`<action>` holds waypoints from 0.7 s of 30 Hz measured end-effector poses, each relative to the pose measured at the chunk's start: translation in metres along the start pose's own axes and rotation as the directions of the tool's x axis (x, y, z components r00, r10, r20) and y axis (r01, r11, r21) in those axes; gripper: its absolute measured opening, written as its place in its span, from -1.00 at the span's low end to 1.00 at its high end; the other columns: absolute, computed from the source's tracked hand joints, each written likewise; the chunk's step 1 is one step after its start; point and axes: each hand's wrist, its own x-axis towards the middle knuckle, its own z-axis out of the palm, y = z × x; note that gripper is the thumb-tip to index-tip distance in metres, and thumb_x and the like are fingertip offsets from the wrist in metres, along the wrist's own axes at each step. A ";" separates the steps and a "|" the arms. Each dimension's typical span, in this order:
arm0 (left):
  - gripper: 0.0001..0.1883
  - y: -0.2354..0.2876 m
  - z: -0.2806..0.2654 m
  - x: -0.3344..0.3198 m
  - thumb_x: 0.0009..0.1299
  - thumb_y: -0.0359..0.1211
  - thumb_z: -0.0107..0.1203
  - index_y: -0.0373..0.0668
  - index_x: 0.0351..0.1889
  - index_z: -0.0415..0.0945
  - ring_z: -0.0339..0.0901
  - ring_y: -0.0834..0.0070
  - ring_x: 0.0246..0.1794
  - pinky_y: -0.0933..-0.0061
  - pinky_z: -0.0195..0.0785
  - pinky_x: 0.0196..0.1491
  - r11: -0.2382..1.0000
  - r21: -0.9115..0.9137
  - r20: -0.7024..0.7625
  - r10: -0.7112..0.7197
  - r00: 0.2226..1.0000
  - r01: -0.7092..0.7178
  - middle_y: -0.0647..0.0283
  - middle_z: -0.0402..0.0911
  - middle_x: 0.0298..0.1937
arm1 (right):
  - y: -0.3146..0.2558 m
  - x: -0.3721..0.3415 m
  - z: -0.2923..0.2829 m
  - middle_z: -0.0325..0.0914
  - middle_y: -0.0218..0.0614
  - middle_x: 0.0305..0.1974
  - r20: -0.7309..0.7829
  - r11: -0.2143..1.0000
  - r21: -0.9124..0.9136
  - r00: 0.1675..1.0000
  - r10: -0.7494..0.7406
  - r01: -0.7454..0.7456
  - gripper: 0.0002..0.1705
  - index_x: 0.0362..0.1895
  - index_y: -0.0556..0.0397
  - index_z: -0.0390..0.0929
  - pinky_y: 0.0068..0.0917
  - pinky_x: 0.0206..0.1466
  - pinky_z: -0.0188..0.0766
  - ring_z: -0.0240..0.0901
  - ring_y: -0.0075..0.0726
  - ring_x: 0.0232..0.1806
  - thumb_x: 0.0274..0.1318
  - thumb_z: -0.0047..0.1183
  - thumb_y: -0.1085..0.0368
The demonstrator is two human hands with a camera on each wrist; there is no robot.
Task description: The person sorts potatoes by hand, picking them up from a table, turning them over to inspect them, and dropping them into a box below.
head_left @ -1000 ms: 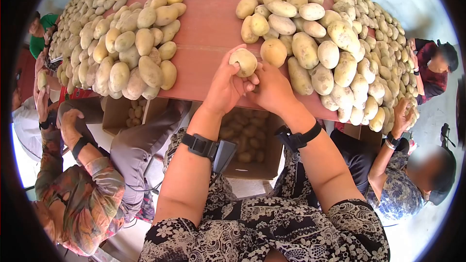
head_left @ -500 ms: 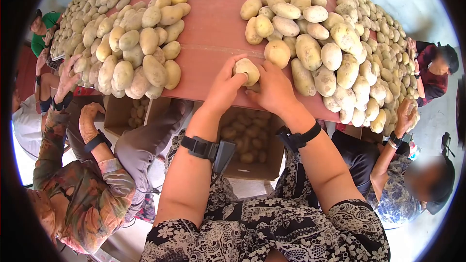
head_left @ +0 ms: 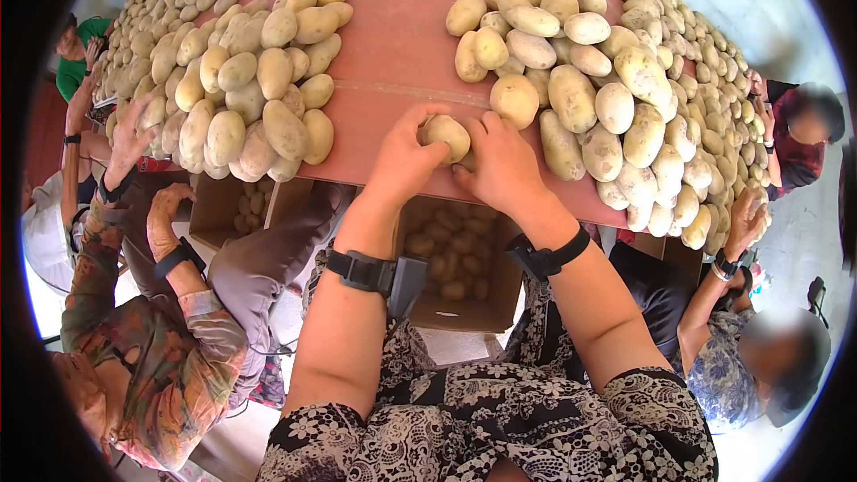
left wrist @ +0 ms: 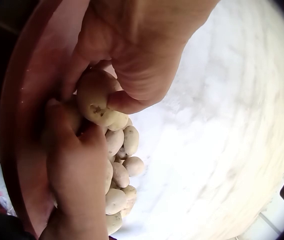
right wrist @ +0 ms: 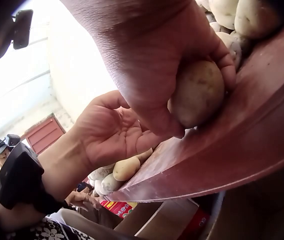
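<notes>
Currently I have the left hand (head_left: 403, 159) curled round one potato (head_left: 445, 139), just above the near edge of the red table (head_left: 384, 62). Right hand (head_left: 505, 170), close beside it, grips a second potato (right wrist: 198, 93) low at that same edge. Potato heaps (head_left: 259, 80) (head_left: 616, 94) flank both hands on the table; cardboard box (head_left: 453, 314) holding potatoes sits below it.
</notes>
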 end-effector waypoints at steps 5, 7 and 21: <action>-0.54 0.011 0.000 -0.004 0.17 -0.48 0.08 -0.26 0.09 0.47 0.56 0.44 -0.08 0.36 0.50 -0.04 0.995 0.100 0.002 -0.020 1.000 0.019 0.13 0.60 -0.09 | -0.001 0.000 -0.001 0.39 -0.18 -0.04 -0.003 1.000 -0.007 1.000 -0.006 0.006 -0.34 0.09 0.02 0.44 -0.14 0.02 0.52 0.39 0.01 0.07 -0.17 0.37 0.22; -0.55 0.008 0.003 -0.003 0.18 -0.49 0.06 -0.25 0.09 0.46 0.55 0.43 -0.06 0.36 0.53 -0.07 0.979 0.197 -0.034 0.052 0.998 -0.044 0.15 0.59 -0.09 | 0.000 0.000 0.001 0.39 -0.18 -0.04 -0.009 1.000 -0.006 1.000 -0.008 0.008 -0.35 0.09 0.02 0.44 -0.14 0.02 0.52 0.39 0.02 0.07 -0.17 0.37 0.21; -0.56 0.015 0.000 0.001 0.52 -0.35 -0.23 -0.22 0.34 0.16 0.48 0.01 0.25 0.00 0.46 0.27 0.746 -0.657 -0.157 0.001 0.988 -0.105 -0.02 0.42 0.25 | 0.003 0.001 0.000 0.41 -0.12 -0.01 0.006 1.000 -0.021 1.000 0.002 -0.001 -0.35 0.07 0.07 0.46 -0.14 0.04 0.52 0.41 0.04 0.08 -0.17 0.37 0.18</action>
